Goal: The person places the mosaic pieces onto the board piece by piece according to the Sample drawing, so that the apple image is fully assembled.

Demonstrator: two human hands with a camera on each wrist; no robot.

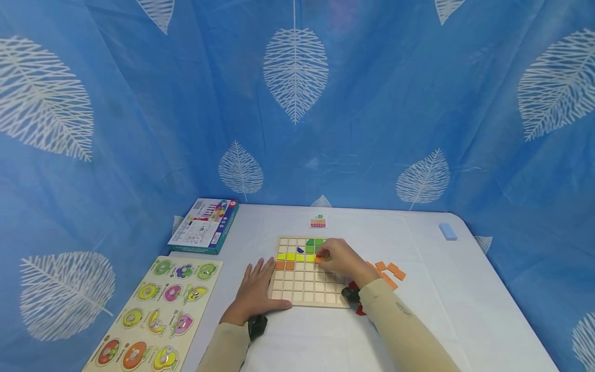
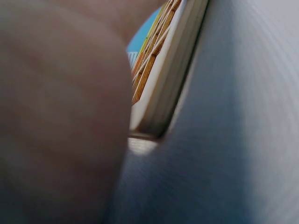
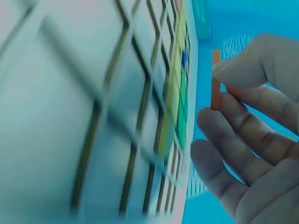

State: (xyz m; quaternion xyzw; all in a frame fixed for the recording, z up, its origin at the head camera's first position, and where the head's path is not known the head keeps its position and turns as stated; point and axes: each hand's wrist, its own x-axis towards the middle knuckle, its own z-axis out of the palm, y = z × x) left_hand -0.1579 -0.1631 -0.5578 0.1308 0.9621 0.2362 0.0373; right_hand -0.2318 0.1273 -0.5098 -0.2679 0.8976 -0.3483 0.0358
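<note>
A wooden grid board (image 1: 304, 285) lies on the white table. In its upper rows sit green pieces (image 1: 310, 249), yellow pieces (image 1: 291, 257) and a dark blue piece (image 1: 300, 250); orange tiles (image 1: 285, 265) fill cells at the left, below the yellow row. My left hand (image 1: 254, 292) rests at the board's left edge, fingers extended and thumb along the near corner. Between thumb and fingers, my right hand (image 1: 343, 260) pinches an orange tile (image 3: 216, 79) on its edge, above the board's upper right part. In the left wrist view, the hand covers most of the board.
Loose orange tiles (image 1: 389, 280) lie right of the board, with red pieces (image 1: 360, 310) partly hidden by the right wrist. A small pattern card (image 1: 318, 221) lies behind the board. At left are a game box (image 1: 203, 226) and a fruit puzzle board (image 1: 155, 310). A light blue block (image 1: 448, 231) lies far right.
</note>
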